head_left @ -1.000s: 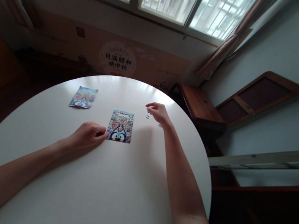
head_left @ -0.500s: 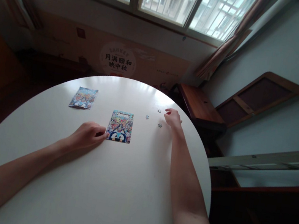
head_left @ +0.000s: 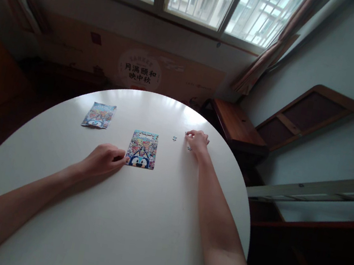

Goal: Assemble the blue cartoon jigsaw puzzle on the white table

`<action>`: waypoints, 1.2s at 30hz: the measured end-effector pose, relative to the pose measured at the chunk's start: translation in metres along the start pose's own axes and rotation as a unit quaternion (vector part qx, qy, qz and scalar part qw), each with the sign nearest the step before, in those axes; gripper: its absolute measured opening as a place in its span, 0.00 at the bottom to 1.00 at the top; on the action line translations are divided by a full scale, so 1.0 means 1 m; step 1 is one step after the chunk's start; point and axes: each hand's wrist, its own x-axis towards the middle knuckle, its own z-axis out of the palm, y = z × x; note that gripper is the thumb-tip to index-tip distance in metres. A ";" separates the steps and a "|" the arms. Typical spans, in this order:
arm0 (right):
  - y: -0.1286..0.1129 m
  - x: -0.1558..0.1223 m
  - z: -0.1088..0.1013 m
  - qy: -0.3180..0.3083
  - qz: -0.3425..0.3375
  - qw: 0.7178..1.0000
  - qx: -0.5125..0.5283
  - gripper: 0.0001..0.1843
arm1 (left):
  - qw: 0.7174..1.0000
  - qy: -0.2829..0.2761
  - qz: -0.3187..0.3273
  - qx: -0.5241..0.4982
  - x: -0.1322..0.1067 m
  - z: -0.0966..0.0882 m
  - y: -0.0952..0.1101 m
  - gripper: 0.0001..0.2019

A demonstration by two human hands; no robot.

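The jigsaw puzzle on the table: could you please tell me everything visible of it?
The jigsaw puzzle is a rectangle of interlocking pieces, apparently cardboard, lying flat on the white table. A blue cartoon face with a dark nose fills the near part; beyond it is a crowded, colourful pattern, too fine to make out. Close to the far edge, a pale, jagged gap suggests missing pieces. The left hand appears to touch its left edge, by the near corner.

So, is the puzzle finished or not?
Not finished: the puzzle has a pale, jagged gap near its top, and a loose piece lies apart on the table.
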 end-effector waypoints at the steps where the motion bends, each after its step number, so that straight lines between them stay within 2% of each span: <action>1: 0.000 0.001 -0.001 -0.004 0.000 1.000 0.008 0.12 | 1.000 0.000 0.000 0.001 0.000 0.000 0.000 0.19; 3: 0.000 0.001 -0.002 -0.005 0.005 1.000 0.023 0.12 | 1.000 0.001 0.000 0.002 0.000 0.000 0.000 0.19; 7: -0.001 -0.001 0.001 0.019 0.023 0.999 0.021 0.17 | 1.000 0.004 0.000 0.001 0.000 0.000 0.000 0.19; 11: -0.003 -0.002 0.002 0.023 0.018 0.999 0.018 0.14 | 1.000 0.005 0.002 0.001 0.000 -0.001 0.000 0.19; 14: -0.003 -0.002 -0.005 -0.017 -0.004 0.999 0.043 0.11 | 1.000 0.004 0.004 0.000 0.000 -0.001 0.000 0.19; 19: 0.007 -0.001 -0.029 -0.087 -0.041 0.990 0.102 0.16 | 1.000 0.002 0.005 0.003 0.000 -0.001 0.000 0.20; 25: 0.012 -0.002 -0.054 -0.180 -0.053 0.982 0.024 0.10 | 1.000 0.004 0.000 -0.013 -0.001 0.000 -0.001 0.19; 29: 0.007 -0.004 -0.058 -0.211 -0.060 0.976 -0.017 0.09 | 1.000 0.002 -0.003 -0.022 0.000 -0.001 -0.001 0.19; 36: 0.010 -0.002 -0.049 -0.234 -0.049 0.971 -0.024 0.09 | 1.000 0.002 -0.004 -0.011 0.000 -0.001 0.000 0.19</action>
